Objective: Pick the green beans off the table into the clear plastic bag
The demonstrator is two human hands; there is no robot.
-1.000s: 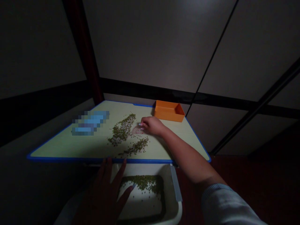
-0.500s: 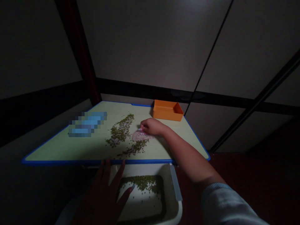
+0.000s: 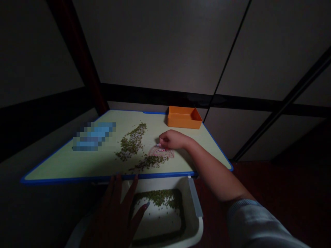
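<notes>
Seeds (image 3: 130,145), small and green, lie beside the right hand (image 3: 171,139), pinching a translucent pink semicircular sheet (image 3: 161,153); the left hand (image 3: 113,210) splays over a rectangular white plastic basin (image 3: 190,224).

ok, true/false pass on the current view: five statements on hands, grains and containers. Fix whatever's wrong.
1. The right hand has its fingers curled at a pink half-round flat piece. True.
2. Small green grains lie both on the pale, blue-edged tabletop and in the off-white rounded tub. True.
3. The left hand is clenched into a fist. False: its fingers are spread, beside and partly over the tub.
4. The orange rectangular open-topped box stands at the tabletop's near edge. False: the box is at the far edge, toward the right.
5. The pixelated blue patch is left of the grains on the tabletop. True.
</notes>
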